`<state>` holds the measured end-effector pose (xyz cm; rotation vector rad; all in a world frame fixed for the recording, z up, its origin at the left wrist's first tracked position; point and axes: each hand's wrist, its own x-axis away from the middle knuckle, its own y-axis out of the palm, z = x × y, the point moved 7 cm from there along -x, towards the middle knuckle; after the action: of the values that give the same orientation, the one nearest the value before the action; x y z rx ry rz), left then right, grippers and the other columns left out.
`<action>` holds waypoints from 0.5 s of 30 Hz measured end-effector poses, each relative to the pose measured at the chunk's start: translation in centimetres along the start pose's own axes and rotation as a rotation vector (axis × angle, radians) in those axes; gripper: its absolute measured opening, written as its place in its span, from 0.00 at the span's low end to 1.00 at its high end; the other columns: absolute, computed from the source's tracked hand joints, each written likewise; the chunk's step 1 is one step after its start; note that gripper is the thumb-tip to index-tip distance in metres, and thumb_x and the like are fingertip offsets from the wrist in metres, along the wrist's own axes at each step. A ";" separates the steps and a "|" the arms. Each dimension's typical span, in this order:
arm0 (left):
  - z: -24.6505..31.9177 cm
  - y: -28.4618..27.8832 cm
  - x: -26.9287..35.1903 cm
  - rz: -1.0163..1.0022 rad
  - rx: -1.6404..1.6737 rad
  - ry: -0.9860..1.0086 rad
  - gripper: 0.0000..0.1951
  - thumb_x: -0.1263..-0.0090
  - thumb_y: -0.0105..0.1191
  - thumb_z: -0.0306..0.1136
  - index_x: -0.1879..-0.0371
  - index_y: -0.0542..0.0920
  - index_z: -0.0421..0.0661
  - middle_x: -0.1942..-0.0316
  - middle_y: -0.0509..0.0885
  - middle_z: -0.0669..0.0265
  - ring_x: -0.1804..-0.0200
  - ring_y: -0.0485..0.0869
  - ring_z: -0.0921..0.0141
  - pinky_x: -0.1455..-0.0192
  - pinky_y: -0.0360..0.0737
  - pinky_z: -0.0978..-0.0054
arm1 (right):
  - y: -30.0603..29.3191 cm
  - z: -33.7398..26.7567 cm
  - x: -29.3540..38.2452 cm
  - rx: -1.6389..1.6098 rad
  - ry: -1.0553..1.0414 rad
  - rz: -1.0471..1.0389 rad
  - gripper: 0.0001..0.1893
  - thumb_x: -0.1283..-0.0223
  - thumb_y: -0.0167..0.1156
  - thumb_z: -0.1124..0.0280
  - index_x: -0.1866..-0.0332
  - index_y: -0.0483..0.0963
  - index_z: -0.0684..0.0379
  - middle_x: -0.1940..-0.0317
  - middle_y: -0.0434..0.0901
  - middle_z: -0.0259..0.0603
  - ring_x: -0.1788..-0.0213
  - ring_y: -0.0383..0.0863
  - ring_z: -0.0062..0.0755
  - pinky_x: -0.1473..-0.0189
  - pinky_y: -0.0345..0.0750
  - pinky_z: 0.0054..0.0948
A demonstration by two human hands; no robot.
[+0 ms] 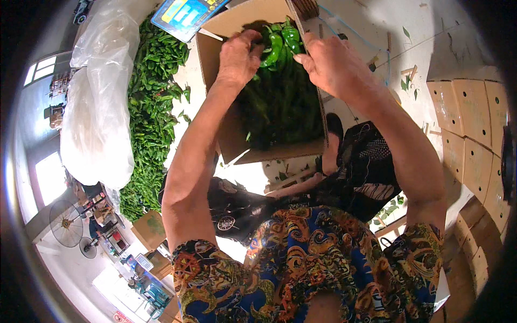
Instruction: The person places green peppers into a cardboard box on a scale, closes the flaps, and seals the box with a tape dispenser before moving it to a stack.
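Observation:
In front of me stands an open cardboard box, largely filled with dark green peppers in shadow. My left hand is over the box's far left part, fingers curled beside bright green peppers; whether it grips one is hidden. At the right wall is my right hand, its thumb and fingers near the stem end of a glossy green pepper. It is unclear whether they pinch that pepper or the box's edge.
A long heap of green peppers lies at left beside clear plastic sheeting. A blue device adjoins the box's far left corner. Stacked cartons stand at right. Leaves and stems litter the floor.

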<state>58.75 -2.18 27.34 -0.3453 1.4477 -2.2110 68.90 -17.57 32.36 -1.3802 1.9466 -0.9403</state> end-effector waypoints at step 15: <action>2.8 -4.0 4.9 0.142 0.023 0.071 0.18 0.30 0.62 0.35 0.43 0.80 0.44 0.50 0.83 0.53 0.48 0.83 0.57 0.44 0.80 0.63 | -0.1 -0.7 -0.3 0.035 0.035 -0.026 0.16 0.31 0.59 0.61 0.57 0.73 0.68 0.75 0.79 0.59 0.66 0.80 0.65 0.62 0.76 0.53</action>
<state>54.84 -5.54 31.88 -0.1529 1.4362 -2.1432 68.54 -17.12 32.85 -1.3810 1.9331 -1.0125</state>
